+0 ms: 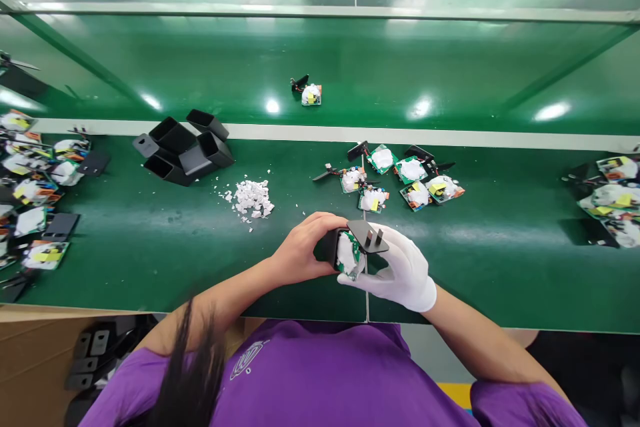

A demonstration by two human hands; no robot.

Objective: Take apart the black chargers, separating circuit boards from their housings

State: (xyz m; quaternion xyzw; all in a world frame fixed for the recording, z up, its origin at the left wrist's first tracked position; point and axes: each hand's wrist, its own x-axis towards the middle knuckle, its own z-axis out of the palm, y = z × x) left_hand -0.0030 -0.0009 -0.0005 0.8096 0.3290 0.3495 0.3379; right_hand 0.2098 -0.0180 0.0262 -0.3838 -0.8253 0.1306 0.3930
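Observation:
My bare left hand (307, 248) is wrapped round a black plastic housing (329, 248) above the front of the green table. A circuit board with white filler (349, 255) sits at the housing's open end, partly inside it. My right hand (400, 267), in a white glove, grips this board from the right, thumb below it. Over the board tilts a black end cap with plug pins (367, 236), against the gloved fingers. How deep the board reaches into the housing is hidden.
Empty black housings (187, 150) stand together at the back left, beside a heap of white crumbs (253, 199). Several circuit boards (413, 170) lie beyond my hands. More boards are piled at the far left (37, 193) and far right (617, 200); one board (311, 95) lies farther back.

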